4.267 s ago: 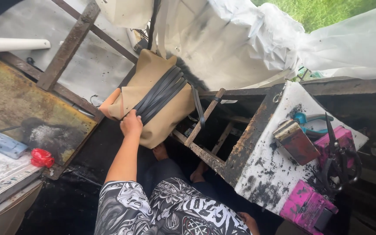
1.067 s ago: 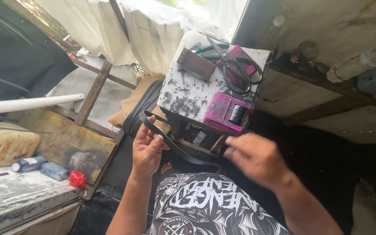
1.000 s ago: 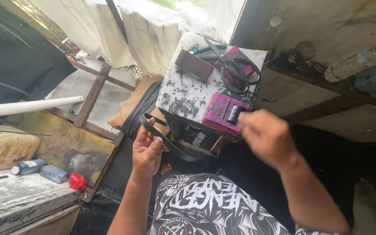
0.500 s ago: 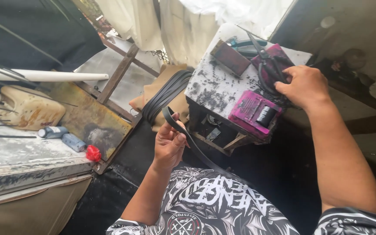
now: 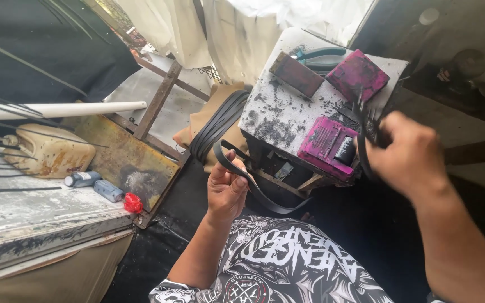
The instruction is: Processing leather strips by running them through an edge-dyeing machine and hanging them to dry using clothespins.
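My left hand (image 5: 227, 189) pinches one end of a long black rubber strip (image 5: 265, 197) that loops down across my lap. My right hand (image 5: 408, 152) is closed around the black handles of a pair of scissors (image 5: 364, 132), raised just right of the stained white work block (image 5: 284, 115). On that block lie a pink box (image 5: 328, 147) next to my right hand, a pink pad (image 5: 357, 73), a brown block (image 5: 296, 73) and teal-handled pliers (image 5: 316, 54). The scissor blades are hidden.
A bundle of black strips (image 5: 219, 124) lies on a tan cushion (image 5: 209, 112) behind my left hand. At left are a yellowed jerrycan (image 5: 49, 151), two small bottles (image 5: 94, 184), a red cap (image 5: 133, 203), a white pipe (image 5: 57, 109) and a wooden frame (image 5: 155, 106).
My right hand reached onto the pink pad, took the scissors off it and drew back to the right. My left hand kept its hold on the strip. The view swung left.
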